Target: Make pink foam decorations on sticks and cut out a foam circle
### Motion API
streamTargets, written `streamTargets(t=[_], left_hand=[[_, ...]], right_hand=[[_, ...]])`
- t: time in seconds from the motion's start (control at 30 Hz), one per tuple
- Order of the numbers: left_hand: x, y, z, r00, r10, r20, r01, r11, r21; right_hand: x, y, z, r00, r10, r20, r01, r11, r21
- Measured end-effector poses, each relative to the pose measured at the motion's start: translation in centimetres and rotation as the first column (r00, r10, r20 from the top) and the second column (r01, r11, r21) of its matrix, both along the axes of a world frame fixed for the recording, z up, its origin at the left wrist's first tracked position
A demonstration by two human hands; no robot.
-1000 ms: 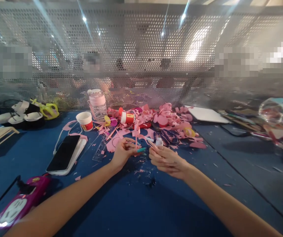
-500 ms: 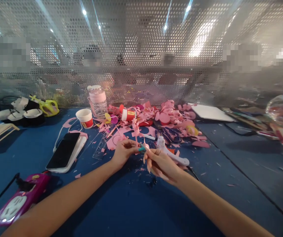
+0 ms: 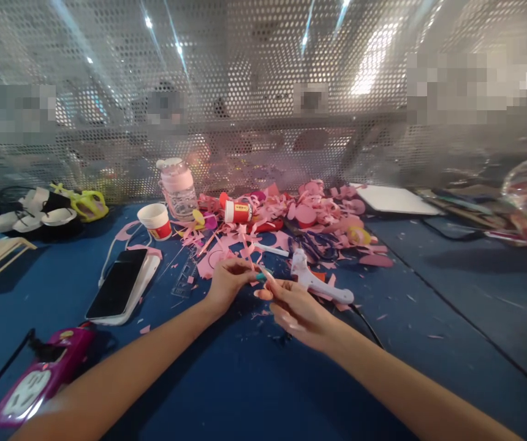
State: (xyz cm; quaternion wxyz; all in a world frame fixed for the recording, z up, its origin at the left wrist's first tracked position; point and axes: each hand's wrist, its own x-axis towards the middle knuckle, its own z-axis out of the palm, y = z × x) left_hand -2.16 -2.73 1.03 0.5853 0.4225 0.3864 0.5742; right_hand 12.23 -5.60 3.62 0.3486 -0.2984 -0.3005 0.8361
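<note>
My left hand pinches a small pink paper piece with a teal tip, held upright over the blue table. My right hand meets it from the right, fingers closed on the same paper piece. A white glue gun lies on the table just behind my right hand, its cord trailing right. Behind the hands spreads a pile of pink paper scraps.
A phone on a white power bank lies left. A magenta power strip sits at near left. A paper cup, a pink bottle, a red-and-white glue tube, scissors and a clear ruler stand behind. A perforated metal screen closes the back.
My right hand let go of the white glue gun, which now lies on the table, and moved to pinch the pink paper piece beside my left hand.
</note>
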Motion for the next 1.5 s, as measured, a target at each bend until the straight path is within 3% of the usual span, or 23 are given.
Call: streamTargets(t=[0.23,0.4,0.7,0.93,1.13,1.3,1.5], left_hand=[[0.1,0.3,-0.5,0.999,0.038,-0.012,-0.038,0.999,0.018],[-0.1,0.2,-0.7,0.999,0.005,-0.033,-0.004,1.000,0.017],[0.3,0.2,0.0,0.999,0.046,-0.016,-0.046,0.999,0.000],[0.4,0.2,-0.1,0.995,0.097,-0.002,-0.097,0.995,0.013],[0.4,0.1,0.0,0.992,0.107,-0.071,-0.105,0.994,0.025],[0.4,0.1,0.1,0.996,0.084,-0.029,-0.084,0.996,0.008],[0.2,-0.1,-0.3,0.997,0.073,-0.041,-0.072,0.997,0.010]], right_hand=[[-0.9,-0.3,0.3,0.993,-0.095,-0.066,0.078,0.973,-0.219],[-1.1,-0.7,0.3,0.992,-0.109,-0.059,0.088,0.956,-0.278],[-1.5,-0.9,0.5,0.993,-0.109,-0.055,0.095,0.972,-0.213],[-2.2,-1.2,0.3,0.967,-0.256,-0.002,0.252,0.953,-0.169],[-2.6,-1.5,0.5,0.966,-0.255,0.045,0.258,0.946,-0.197],[-2.7,-1.6,0.7,0.962,-0.262,0.076,0.273,0.938,-0.216],[-2.8,-1.6,0.2,0.949,-0.261,0.175,0.280,0.956,-0.091]])
